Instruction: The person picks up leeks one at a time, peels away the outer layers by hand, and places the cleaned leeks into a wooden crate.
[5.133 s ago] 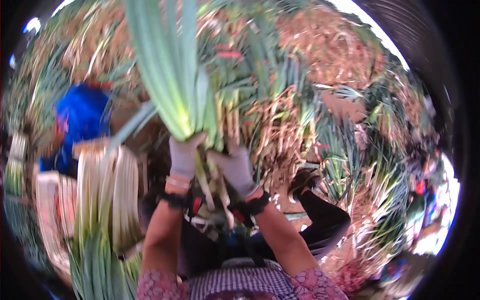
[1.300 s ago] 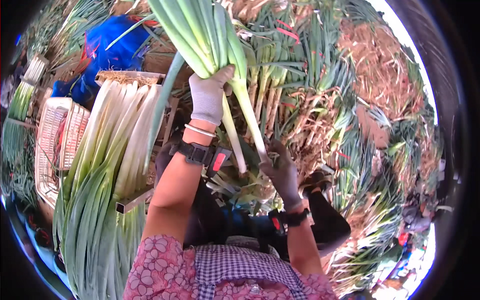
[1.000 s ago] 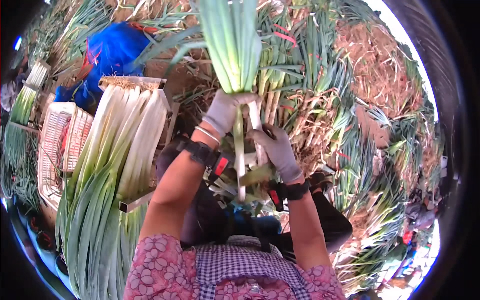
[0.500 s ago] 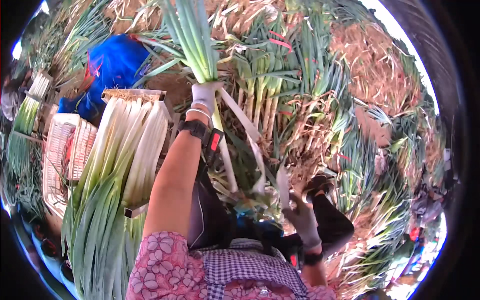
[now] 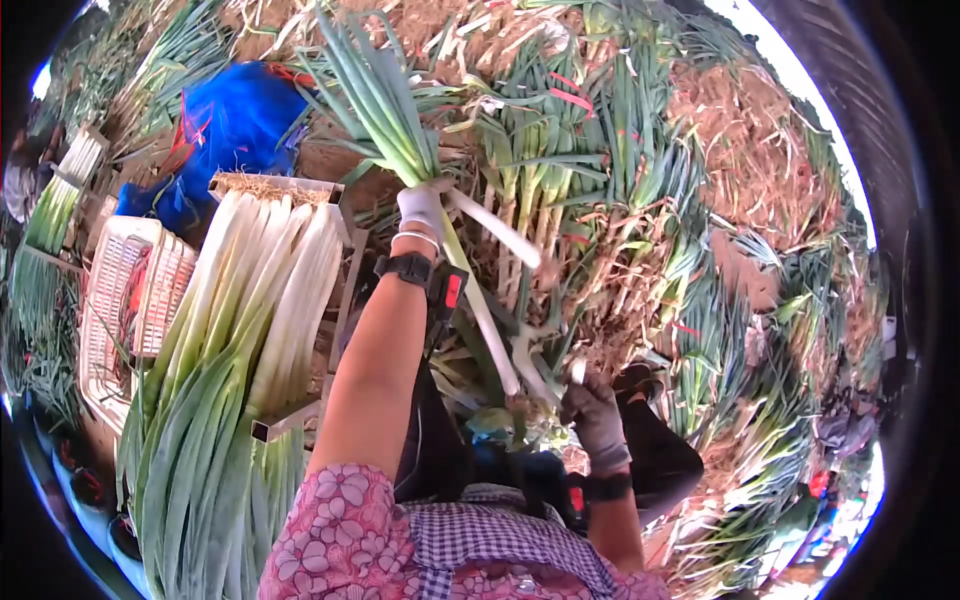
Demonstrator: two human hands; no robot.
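Observation:
My left hand, in a pale glove, is closed around the stems of a few long green onions. Their leaves fan out beyond the fist, and at least two white stems slant down toward my right. Lower right, my right hand, in a greyish, soiled glove, is closed. From it pokes the short end of a pale narrow object, whose kind I cannot make out. The rooted end of the longer stem lies a little left of that hand, apart from it.
A metal frame at left holds a thick stack of trimmed green onions. Beside it are a pale plastic basket and blue netting. Piles of untrimmed green onions cover the ground ahead and right.
The stems in my left hand have swung, their leaves tilting left and the shorter stem's end rising. My right hand has shifted slightly; less of the pale object shows above it.

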